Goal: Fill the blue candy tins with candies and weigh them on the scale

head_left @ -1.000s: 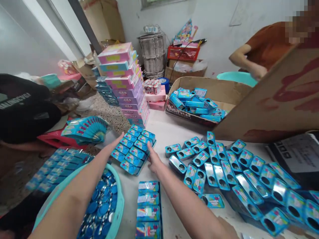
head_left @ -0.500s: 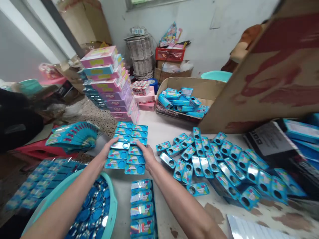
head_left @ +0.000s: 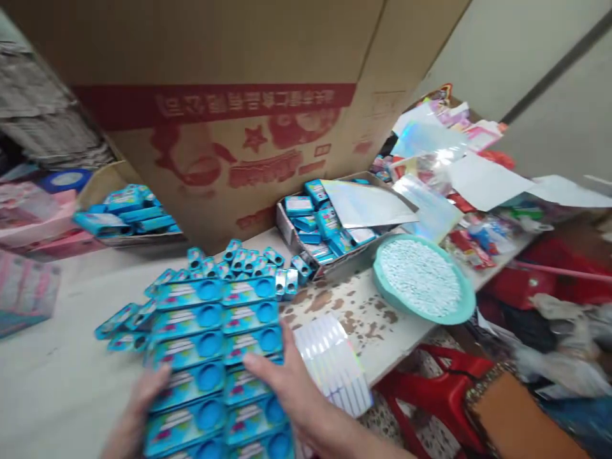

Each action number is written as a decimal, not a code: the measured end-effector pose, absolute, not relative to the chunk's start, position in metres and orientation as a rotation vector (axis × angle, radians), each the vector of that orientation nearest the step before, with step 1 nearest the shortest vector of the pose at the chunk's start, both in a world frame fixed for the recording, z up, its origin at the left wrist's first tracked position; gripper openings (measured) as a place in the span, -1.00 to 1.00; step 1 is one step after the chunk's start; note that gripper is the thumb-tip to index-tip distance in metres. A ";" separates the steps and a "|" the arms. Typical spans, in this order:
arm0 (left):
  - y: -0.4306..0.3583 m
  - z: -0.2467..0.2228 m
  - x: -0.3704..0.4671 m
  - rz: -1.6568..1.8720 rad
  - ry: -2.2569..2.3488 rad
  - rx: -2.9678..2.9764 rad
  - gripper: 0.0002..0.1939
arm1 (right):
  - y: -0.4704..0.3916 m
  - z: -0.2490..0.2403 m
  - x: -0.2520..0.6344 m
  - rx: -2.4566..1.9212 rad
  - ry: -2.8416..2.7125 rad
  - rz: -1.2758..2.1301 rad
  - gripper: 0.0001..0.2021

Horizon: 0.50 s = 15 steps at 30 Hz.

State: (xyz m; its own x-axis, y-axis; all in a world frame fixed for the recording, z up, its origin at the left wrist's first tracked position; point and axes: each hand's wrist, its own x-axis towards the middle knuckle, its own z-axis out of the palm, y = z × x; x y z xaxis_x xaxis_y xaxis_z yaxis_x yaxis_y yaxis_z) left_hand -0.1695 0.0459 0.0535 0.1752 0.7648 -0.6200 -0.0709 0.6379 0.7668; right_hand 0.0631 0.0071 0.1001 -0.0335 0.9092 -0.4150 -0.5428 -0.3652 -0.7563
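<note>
A flat block of blue tins (head_left: 215, 344), two columns wide, is held up near me over the table. My left hand (head_left: 138, 408) grips its left edge and my right hand (head_left: 282, 382) grips its right edge with the thumb on top. Behind the block, loose blue tins (head_left: 239, 261) lie in a heap on the white table (head_left: 48, 376). A stack of shiny holographic sheets (head_left: 332, 363) lies just right of my right hand.
A big cardboard box (head_left: 229, 108) with red print stands behind the heap. A small carton with tins (head_left: 325, 229), a teal basin of white pellets (head_left: 423, 277), another carton of tins (head_left: 127, 213) at left, pink boxes (head_left: 29, 223), red stools (head_left: 430, 389) and paper clutter at right.
Both hands closed on the sides of the tin block and lifted it toward me. The view has swung right, bringing the big box and the pellet basin into sight.
</note>
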 end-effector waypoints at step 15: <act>-0.008 -0.009 0.148 0.631 0.839 0.356 -0.29 | -0.089 0.008 0.327 -1.378 -0.101 1.436 -0.18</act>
State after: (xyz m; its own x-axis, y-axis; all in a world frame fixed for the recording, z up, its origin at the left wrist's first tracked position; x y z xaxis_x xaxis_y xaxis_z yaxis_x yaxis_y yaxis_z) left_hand 0.1481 -0.0078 -0.0092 0.5032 0.6439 -0.5764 -0.3742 0.7635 0.5263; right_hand 0.3266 -0.0886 0.0079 0.2641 0.7068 -0.6563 -0.6080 -0.4062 -0.6821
